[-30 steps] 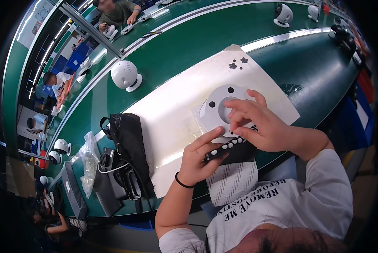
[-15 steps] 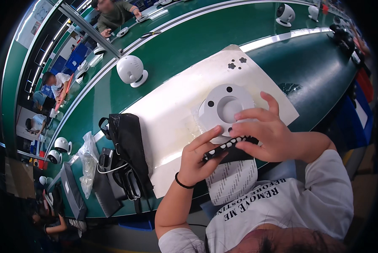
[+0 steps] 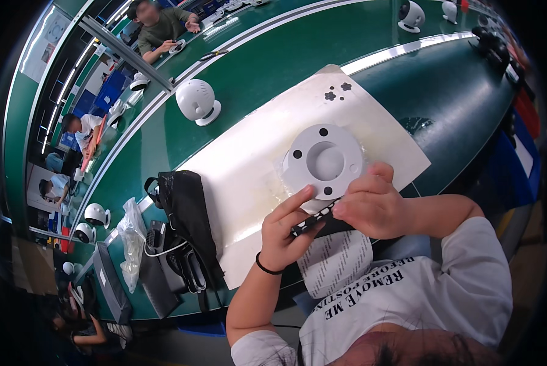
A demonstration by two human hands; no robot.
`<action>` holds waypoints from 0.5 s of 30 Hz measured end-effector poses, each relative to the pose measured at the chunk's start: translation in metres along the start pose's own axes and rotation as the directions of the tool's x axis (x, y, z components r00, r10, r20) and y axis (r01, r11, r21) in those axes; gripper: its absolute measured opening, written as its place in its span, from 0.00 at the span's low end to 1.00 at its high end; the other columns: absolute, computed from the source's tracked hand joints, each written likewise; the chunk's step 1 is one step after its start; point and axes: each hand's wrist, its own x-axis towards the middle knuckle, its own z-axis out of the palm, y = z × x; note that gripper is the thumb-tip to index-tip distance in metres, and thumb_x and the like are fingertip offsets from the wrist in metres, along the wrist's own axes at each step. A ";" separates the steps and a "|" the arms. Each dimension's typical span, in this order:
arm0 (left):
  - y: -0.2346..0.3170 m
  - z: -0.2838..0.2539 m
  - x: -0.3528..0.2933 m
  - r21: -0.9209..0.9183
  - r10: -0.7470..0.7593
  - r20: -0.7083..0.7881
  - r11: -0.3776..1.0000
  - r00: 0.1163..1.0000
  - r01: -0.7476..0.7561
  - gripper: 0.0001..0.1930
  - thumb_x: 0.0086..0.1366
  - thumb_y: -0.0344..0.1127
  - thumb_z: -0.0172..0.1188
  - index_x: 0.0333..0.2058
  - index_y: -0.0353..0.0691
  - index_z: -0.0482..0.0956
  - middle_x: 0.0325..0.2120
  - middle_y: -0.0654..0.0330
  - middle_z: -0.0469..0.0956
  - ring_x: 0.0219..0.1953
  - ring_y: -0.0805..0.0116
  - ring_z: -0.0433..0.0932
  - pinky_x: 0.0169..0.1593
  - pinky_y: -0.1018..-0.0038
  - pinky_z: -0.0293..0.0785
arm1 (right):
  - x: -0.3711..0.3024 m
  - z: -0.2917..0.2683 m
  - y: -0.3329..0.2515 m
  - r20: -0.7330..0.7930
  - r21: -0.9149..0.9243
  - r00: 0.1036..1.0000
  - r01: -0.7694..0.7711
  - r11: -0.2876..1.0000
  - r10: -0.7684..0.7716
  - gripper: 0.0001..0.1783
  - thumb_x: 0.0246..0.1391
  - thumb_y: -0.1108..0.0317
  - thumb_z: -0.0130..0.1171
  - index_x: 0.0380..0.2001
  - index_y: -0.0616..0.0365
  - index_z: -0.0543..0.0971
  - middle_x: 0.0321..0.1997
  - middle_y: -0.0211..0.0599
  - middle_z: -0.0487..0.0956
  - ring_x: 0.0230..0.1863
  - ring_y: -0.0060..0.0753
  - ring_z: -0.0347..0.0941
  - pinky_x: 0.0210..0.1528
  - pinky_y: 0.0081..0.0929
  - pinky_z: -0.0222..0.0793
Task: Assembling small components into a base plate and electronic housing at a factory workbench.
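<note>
Head view: right hand [image 3: 376, 206] has withdrawn from over the base [image 3: 326, 160], near frame centre, to the strip [image 3: 325, 214] below, leaving three dots [image 3: 323, 132] visible; work apparently shifts to the strip. Left hand [image 3: 287, 232]: grip holding strip. Right grip: fingers curled, closure indeterminable.

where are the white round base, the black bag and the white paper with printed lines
white round base [image 3: 326, 161], head view, on its central recess
black bag [image 3: 191, 204], head view, on its dark side
white paper [image 3: 335, 262], head view, on its printed face
</note>
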 end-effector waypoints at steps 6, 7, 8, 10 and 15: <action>-0.001 -0.002 -0.002 -0.044 -0.057 -0.023 0.997 0.998 0.056 0.07 0.41 0.19 0.62 0.19 0.32 0.71 0.45 0.48 0.71 0.20 0.73 0.72 0.27 0.80 0.69 | 0.010 -0.015 0.005 0.158 0.193 0.985 -0.097 0.976 0.067 0.25 0.40 0.76 0.57 0.46 0.54 0.68 0.28 0.24 0.71 0.30 0.25 0.67 0.37 0.26 0.57; -0.001 -0.002 -0.002 -0.025 -0.050 -0.014 0.998 0.999 0.050 0.08 0.41 0.19 0.62 0.19 0.32 0.71 0.45 0.48 0.71 0.20 0.73 0.72 0.27 0.80 0.69 | 0.011 -0.017 0.009 0.150 0.325 0.967 -0.245 0.914 0.206 0.26 0.41 0.78 0.56 0.48 0.55 0.66 0.27 0.26 0.71 0.28 0.24 0.67 0.33 0.23 0.59; -0.001 -0.002 -0.002 -0.008 -0.043 -0.005 0.999 0.999 0.043 0.08 0.41 0.19 0.62 0.20 0.32 0.71 0.45 0.48 0.71 0.20 0.72 0.72 0.27 0.80 0.69 | 0.012 -0.020 0.013 0.161 0.448 0.926 -0.376 0.811 0.340 0.27 0.43 0.79 0.54 0.50 0.57 0.63 0.27 0.27 0.70 0.26 0.23 0.66 0.30 0.20 0.61; -0.001 -0.002 -0.001 0.011 -0.021 -0.007 1.000 1.000 0.021 0.09 0.41 0.19 0.62 0.20 0.32 0.71 0.45 0.48 0.71 0.20 0.72 0.72 0.27 0.80 0.69 | 0.019 -0.031 0.020 0.265 0.393 0.848 -0.529 0.752 0.459 0.28 0.45 0.80 0.52 0.52 0.58 0.60 0.27 0.31 0.71 0.22 0.18 0.64 0.25 0.14 0.60; -0.001 -0.003 -0.001 0.050 0.011 -0.001 0.999 1.000 -0.011 0.10 0.40 0.19 0.63 0.22 0.31 0.71 0.45 0.47 0.70 0.21 0.71 0.72 0.27 0.80 0.69 | 0.038 -0.047 0.023 0.525 0.407 0.649 -0.760 0.506 0.551 0.30 0.48 0.81 0.50 0.55 0.57 0.55 0.30 0.33 0.71 0.23 0.11 0.62 0.28 0.09 0.59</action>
